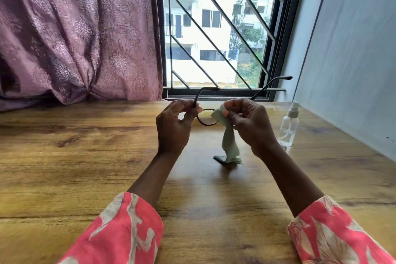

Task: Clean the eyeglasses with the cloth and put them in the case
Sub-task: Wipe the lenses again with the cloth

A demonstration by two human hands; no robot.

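Dark-framed eyeglasses [206, 122] are held up above the wooden table [85, 156], temples unfolded and pointing away toward the window. My left hand [173, 128] pinches the frame at its left hinge. My right hand [248, 124] presses a pale green cloth [228, 141] against the right lens, which the cloth and fingers hide. The cloth's loose end hangs down and rests on the table. No case is in view.
A small clear spray bottle [289, 128] stands on the table right of my right hand, near the grey wall [353, 60]. A window with a black grille [218, 28] and a purple curtain [75, 34] lie behind the table's far edge.
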